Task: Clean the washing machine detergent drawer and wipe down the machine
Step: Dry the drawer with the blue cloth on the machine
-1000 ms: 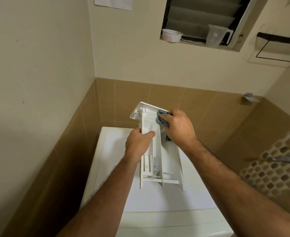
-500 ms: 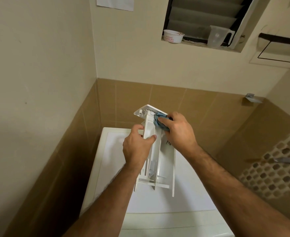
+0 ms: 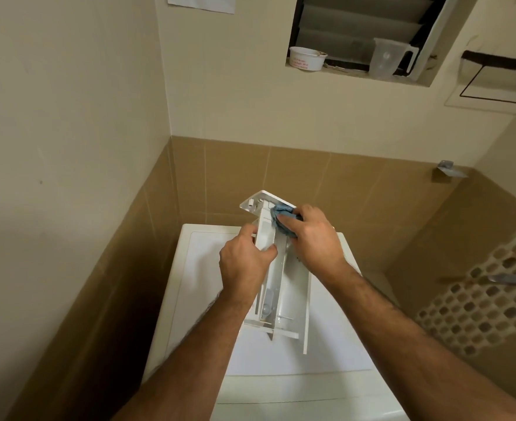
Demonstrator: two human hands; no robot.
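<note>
White plastic detergent drawer [image 3: 281, 287]: long, ribbed, compartmented, glossy; held tilted above white washing machine [image 3: 208, 268] top, front panel farthest from body. Left hand [image 3: 244, 265] grip: fingers and thumb curled round drawer's left wall, mid-length, wrist straight. Right hand [image 3: 314, 238] grip: closed on crumpled blue cloth [image 3: 282, 218], soft, bunched, pressed into compartment just beyond left grip, near front panel. Both forearms extended forward, converging. Machine lid smooth, rectangular, rounded corners, directly beneath both grips. Tan glazed tiles behind. Sill well above grips: white bowl [image 3: 307, 58], translucent measuring jug [image 3: 387, 60].
</note>
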